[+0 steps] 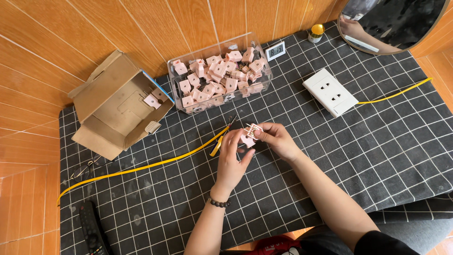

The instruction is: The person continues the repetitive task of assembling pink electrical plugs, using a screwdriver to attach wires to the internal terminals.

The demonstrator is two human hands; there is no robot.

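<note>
My left hand (232,159) and my right hand (277,139) meet over the middle of the black checked mat (377,141). Between their fingertips they hold one small pink plastic part (250,134) with white and metal bits on top. My left wrist wears a dark bead bracelet (218,202). Just left of my hands lies a small tool with yellow handles (218,145), partly hidden by my left hand. Behind my hands stands a clear plastic box (220,73) filled with several more pink parts.
An open cardboard box (118,106) lies at the left. A white socket block (330,92) with a yellow cable (396,94) sits at the right. Another yellow cable (141,167), glasses (87,169), a remote control (94,231), a small clock (275,50), a little jar (316,32) and a round mirror (396,21) are around.
</note>
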